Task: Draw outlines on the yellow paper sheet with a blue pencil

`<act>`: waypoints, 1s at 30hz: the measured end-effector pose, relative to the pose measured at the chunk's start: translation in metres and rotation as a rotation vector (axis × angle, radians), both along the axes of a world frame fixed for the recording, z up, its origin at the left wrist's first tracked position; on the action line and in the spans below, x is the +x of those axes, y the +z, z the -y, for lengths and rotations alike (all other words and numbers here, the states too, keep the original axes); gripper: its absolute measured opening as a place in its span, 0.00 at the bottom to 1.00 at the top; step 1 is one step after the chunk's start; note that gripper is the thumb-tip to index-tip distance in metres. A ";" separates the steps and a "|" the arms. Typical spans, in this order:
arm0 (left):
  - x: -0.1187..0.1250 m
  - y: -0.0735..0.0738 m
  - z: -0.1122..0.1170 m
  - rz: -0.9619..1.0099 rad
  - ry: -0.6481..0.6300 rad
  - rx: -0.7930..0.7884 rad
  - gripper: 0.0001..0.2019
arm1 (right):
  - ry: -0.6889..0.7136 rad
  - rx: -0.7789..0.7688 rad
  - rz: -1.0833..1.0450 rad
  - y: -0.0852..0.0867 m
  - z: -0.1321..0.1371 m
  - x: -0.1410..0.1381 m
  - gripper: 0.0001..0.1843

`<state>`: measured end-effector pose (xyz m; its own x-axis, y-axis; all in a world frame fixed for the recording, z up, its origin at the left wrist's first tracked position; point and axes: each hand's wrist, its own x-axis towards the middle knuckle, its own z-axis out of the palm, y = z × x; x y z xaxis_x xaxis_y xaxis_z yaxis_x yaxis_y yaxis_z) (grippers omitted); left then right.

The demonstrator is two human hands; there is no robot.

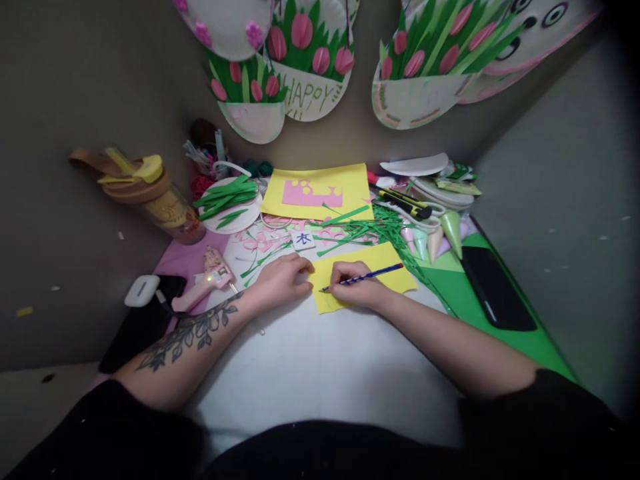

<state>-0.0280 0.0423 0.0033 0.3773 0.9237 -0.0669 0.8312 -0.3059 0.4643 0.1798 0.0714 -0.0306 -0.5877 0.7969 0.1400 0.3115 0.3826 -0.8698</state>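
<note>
My right hand (357,283) grips a dark blue patterned pencil (377,272), its tip resting on a piece of yellow paper (385,267). A faint line shows on the paper near the tip. At the paper's left edge lies my left hand (285,280), fingers bent and the thumb apart from them, with nothing seen in it. Just beyond that hand is a small white tile (304,240) with a dark character on it. The paper lies on a white sheet (320,373).
Behind are a yellow sheet (320,172) with a cut pink piece (313,195), green paper scraps (390,227), scissors (420,217) and a cutter (407,203). A pink glue gun (207,283) and a cup (173,210) stand left; a phone (497,287) lies right. Paper-plate tulip crafts (253,120) hang above.
</note>
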 end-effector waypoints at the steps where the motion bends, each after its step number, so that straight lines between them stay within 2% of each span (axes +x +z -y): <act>1: 0.000 0.000 0.000 0.001 -0.001 0.001 0.15 | 0.001 -0.002 -0.001 0.000 0.000 0.000 0.07; 30: 0.000 0.002 0.000 -0.007 0.004 -0.019 0.16 | -0.020 -0.035 -0.021 0.001 0.000 0.001 0.08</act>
<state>-0.0280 0.0423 0.0057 0.3726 0.9239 -0.0871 0.8358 -0.2934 0.4641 0.1807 0.0711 -0.0294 -0.5689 0.8130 0.1238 0.3000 0.3453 -0.8892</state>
